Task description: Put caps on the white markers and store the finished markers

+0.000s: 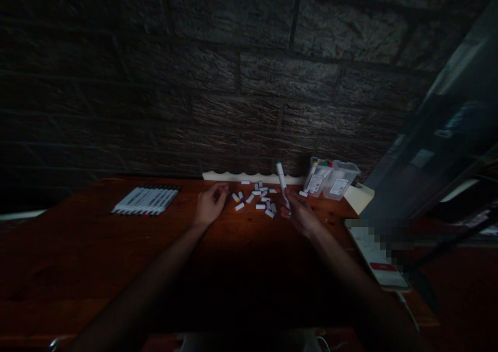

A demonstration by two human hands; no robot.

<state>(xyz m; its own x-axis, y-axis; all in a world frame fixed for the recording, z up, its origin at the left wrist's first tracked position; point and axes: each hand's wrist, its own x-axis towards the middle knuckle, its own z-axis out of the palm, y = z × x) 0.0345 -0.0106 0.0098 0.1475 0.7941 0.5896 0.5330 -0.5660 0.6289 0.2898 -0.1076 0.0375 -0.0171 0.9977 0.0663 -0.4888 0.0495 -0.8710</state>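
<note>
My right hand point(300, 212) is closed around a white marker point(280, 174), which stands nearly upright with a green tip end at the top. My left hand point(211, 202) hovers left of the scattered caps, its fingers curled and pressed together; whether anything is between them is too dark to see. Between my hands lie several white marker caps point(260, 206) with coloured ends, loose on the wooden table point(218, 269). To the left, several white markers point(146, 200) lie side by side in a neat row.
Two clear plastic boxes point(336, 180) with labels stand at the back right, one with coloured marker ends inside. A phone point(377, 258) with a cable lies at the right edge. Behind the table rises a stone-block wall point(249, 82), with a pale wavy-edged strip point(221, 176) along its foot.
</note>
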